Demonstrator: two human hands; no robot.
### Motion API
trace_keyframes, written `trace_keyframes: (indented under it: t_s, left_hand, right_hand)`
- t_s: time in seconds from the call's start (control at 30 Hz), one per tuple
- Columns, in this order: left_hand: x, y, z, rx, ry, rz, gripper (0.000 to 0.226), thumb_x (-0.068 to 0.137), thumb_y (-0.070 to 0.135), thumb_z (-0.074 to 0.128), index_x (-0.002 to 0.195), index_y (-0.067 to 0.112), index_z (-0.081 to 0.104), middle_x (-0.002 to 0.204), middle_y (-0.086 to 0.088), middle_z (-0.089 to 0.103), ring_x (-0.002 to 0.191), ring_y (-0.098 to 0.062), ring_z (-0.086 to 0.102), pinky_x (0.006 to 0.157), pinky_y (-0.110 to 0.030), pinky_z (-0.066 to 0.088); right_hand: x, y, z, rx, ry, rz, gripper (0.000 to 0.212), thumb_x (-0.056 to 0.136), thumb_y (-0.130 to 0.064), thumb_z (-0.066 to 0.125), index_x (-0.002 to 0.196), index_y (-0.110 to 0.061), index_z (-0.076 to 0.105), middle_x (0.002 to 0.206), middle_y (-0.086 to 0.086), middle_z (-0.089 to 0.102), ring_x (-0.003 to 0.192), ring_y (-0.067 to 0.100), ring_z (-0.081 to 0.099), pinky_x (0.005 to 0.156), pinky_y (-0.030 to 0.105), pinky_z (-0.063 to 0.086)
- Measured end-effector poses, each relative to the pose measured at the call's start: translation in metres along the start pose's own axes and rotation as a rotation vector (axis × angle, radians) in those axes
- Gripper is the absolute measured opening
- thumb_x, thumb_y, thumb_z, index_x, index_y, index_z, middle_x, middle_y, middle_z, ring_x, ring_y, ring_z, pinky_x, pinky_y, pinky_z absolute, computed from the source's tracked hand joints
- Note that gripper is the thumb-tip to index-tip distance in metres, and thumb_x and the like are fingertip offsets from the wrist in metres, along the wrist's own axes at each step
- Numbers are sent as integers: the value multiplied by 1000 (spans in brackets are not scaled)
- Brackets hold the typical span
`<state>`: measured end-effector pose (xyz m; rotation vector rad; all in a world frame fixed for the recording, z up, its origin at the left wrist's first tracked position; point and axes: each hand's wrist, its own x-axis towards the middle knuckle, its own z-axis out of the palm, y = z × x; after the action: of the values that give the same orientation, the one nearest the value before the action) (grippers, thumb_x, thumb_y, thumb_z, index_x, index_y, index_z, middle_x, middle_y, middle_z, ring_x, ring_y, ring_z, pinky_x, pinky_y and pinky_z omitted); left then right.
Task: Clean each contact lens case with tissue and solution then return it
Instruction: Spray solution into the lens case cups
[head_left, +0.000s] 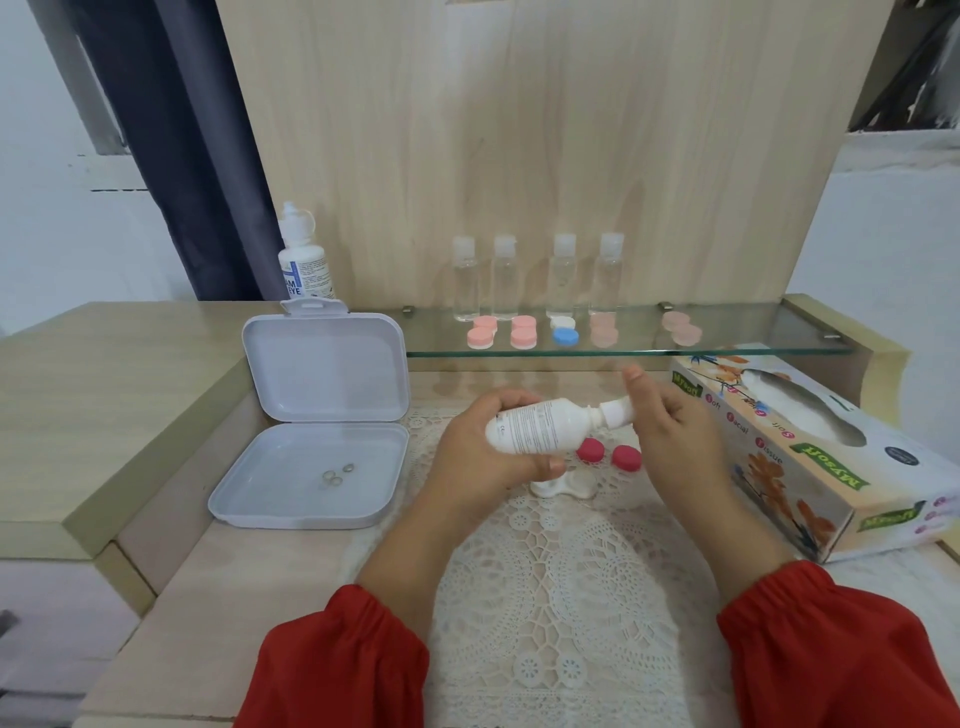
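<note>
- A person in red sleeves works over a white lace doily (561, 571), the landmark for what follows.
- Above the doily's far part, the left hand (483, 457) curls its fingers round a white solution bottle (540, 426), held on its side with the nozzle pointing right.
- The right hand (670, 436) pinches the bottle's cap (618, 413).
- On the doily under the bottle lies an open white contact lens case (563, 486), partly hidden, with two red caps (608, 453) just behind it.
- Left of the doily sits an open white plastic box (317, 415) holding small rings.
- Right of the doily lies a tissue box (810, 457).
- Behind the doily, a glass shelf (727, 351) carries more lens cases (540, 332), pink and blue, and four clear bottles (537, 275).
</note>
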<state>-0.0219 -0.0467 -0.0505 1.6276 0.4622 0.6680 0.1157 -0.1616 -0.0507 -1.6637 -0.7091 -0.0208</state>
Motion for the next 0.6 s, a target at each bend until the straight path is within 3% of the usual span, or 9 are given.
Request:
trace_keyframes:
  t_s: [0.13, 0.23, 0.3, 0.4, 0.53, 0.6]
  left_hand:
    - [0, 4, -3, -27, 55, 17, 53, 62, 1, 85, 108, 22, 67, 96, 5, 63, 80, -5, 62, 67, -22, 55]
    - [0, 5, -5, -40, 75, 23, 54, 62, 0, 85, 107, 21, 67, 94, 8, 63, 80, -4, 63, 72, -28, 57]
    - [0, 5, -5, -25, 71, 27, 54, 62, -1, 85, 107, 21, 67, 96, 7, 63, 84, -7, 62, 73, -28, 58]
    - [0, 4, -5, -29, 66, 29, 54, 61, -1, 85, 106, 22, 67, 99, 6, 64, 87, -10, 62, 72, -29, 58]
    - [-2, 4, -4, -14, 50, 30, 53, 62, -3, 85, 106, 22, 67, 98, 4, 63, 85, -10, 62, 70, -30, 58]
    - [-2, 4, -3, -12, 38, 33, 54, 61, -3, 84, 106, 22, 67, 101, 1, 64, 86, -12, 62, 70, -30, 58]
  right_hand:
    - [2, 1, -2, 80, -127, 31, 37, 76, -47, 42, 61, -14, 52, 56, 1, 40, 52, 12, 36, 53, 31, 31]
    - [1, 2, 2, 156, -218, 6, 20, 78, -31, 43, 79, -32, 64, 58, -1, 42, 55, 14, 39, 54, 35, 33]
    - [0, 2, 2, 166, -220, -17, 17, 79, -31, 46, 73, -30, 62, 56, -2, 42, 55, 15, 39, 55, 34, 34]
    - [1, 6, 0, 70, -174, -17, 35, 88, -45, 49, 61, -25, 55, 52, -8, 43, 49, 9, 40, 54, 33, 34]
    - [2, 4, -1, 190, -192, -15, 12, 82, -31, 50, 75, -26, 58, 58, -6, 44, 55, 12, 40, 50, 29, 35]
    - [2, 6, -1, 125, -184, -23, 26, 90, -35, 51, 68, -21, 56, 57, -7, 45, 53, 11, 40, 51, 29, 35]
